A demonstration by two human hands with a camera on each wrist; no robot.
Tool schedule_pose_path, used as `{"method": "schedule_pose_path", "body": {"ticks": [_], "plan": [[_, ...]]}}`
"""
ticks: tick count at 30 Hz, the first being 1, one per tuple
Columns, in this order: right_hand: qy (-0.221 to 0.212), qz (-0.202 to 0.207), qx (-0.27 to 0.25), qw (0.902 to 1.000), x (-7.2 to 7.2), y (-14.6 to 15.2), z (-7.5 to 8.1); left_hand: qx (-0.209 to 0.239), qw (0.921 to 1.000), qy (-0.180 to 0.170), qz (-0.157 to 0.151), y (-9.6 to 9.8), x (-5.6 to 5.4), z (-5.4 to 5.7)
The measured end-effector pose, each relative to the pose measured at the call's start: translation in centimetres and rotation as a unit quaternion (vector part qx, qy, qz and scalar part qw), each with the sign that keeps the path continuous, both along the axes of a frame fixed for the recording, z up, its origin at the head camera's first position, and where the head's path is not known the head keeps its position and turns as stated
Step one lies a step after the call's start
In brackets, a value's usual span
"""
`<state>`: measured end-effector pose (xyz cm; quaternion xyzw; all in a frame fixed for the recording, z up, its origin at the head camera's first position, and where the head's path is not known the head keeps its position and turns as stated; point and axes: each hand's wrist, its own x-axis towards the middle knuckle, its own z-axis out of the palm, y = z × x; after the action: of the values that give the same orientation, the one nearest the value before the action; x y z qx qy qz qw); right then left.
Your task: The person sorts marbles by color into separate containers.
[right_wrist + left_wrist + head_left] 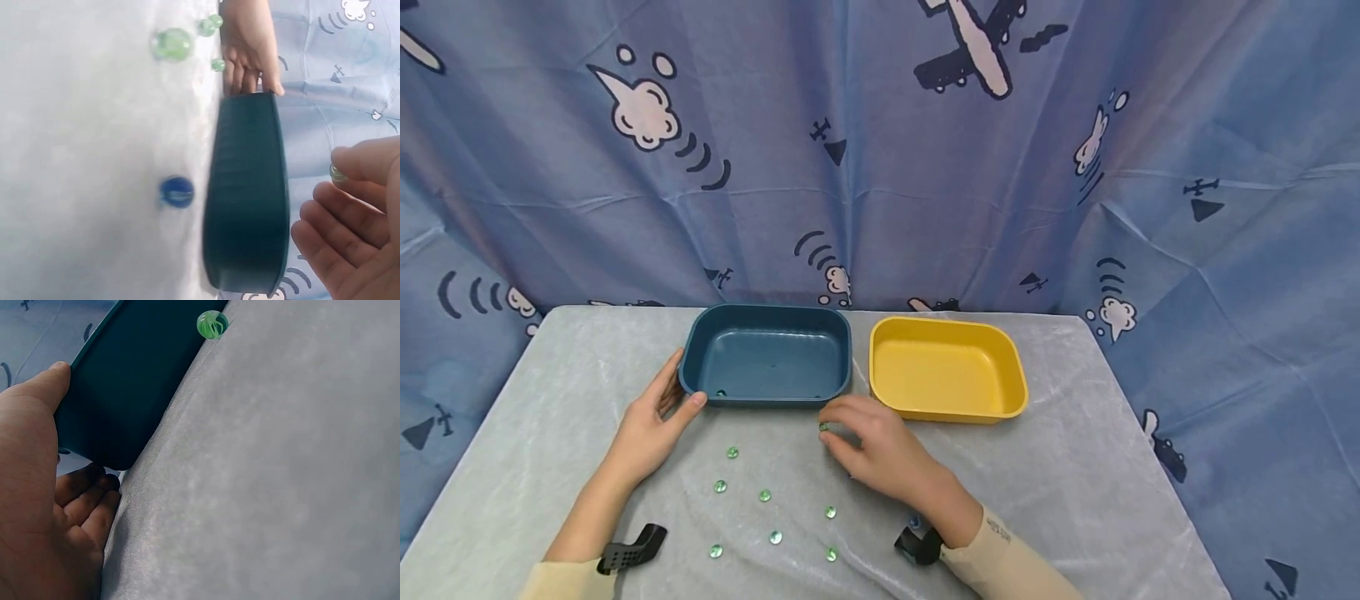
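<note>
My left hand [651, 429] holds the left end of a dark teal plastic bin [767, 400]. Its thumb lies at the rim by the front corner, with the fingers along the end wall. Between thumb and forefinger, my right hand [880, 442] pinches a green glass marble [338, 174], just in front of the bin's right front corner. One marble [721, 392] shows inside the bin near its front wall. Several more green marbles [765, 495] lie scattered on the cloth between the hands. A blue marble [177, 191] sits on the cloth below the right hand.
Right of the teal bin stands a yellow bin [1015, 408], close behind the right hand. A pale grey cloth [1097, 467] covers the table. Behind its far edge hangs a blue curtain [880, 167] with planes on it. Each wrist wears a black band [632, 550].
</note>
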<state>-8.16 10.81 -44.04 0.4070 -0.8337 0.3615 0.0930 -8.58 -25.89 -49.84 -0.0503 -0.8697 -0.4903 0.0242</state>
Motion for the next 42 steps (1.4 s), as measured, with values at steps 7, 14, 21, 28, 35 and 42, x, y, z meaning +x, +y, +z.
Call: {"method": "schedule_pose_path", "body": {"ticks": [7,14,21,28,35,42], "plan": [[-0.050,-0.023,-0.044,0.9975,-1.1,-0.6,1.2,-0.007,1.0000,-0.004,0.003,0.0,0.0,0.0],[-0.092,-0.040,-0.083,0.9914,-2.5,-1.3,2.0,-0.006,1.0000,-0.007,0.003,0.0,0.0,0.2],[-0.104,-0.056,-0.077,0.9901,-4.1,-1.6,2.7,-0.003,1.0000,-0.006,0.002,-0.1,0.0,0.1],[-0.125,-0.068,-0.069,0.9875,-5.8,-1.5,2.7,-0.005,1.0000,-0.006,0.004,0.0,0.0,0.0],[-0.166,-0.102,-0.064,0.9787,-7.1,-1.7,2.6,-0.005,0.9999,-0.008,0.007,0.0,0.0,-0.1],[-0.189,-0.125,-0.054,0.9724,-7.8,-2.5,2.7,-0.004,1.0000,-0.006,0.005,-0.1,0.0,0.0]]}}
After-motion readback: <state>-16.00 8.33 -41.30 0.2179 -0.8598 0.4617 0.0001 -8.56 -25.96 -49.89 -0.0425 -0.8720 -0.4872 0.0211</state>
